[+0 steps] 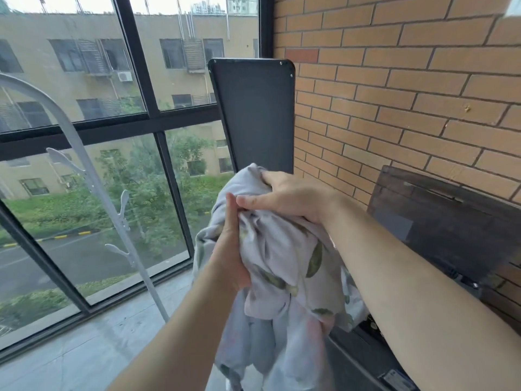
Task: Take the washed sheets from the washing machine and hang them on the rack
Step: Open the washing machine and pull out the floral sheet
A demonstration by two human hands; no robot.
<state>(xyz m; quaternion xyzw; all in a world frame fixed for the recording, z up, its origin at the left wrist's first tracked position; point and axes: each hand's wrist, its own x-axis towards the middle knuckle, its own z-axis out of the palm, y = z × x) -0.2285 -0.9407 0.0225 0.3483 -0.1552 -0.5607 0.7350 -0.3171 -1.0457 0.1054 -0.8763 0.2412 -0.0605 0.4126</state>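
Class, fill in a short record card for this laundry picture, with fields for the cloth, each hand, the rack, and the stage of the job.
cloth: pale lilac bed sheet with green leaf print, bunched and hanging down
left hand: grips the bunch at its left side
right hand: grips the bunch at its top
rack: white arched metal rack with hooks, to the left, apart from the sheet
stage: not yet hung

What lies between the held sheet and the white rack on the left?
Nothing; in the head view the stretch from sheet to rack is bare, with only window and floor behind.
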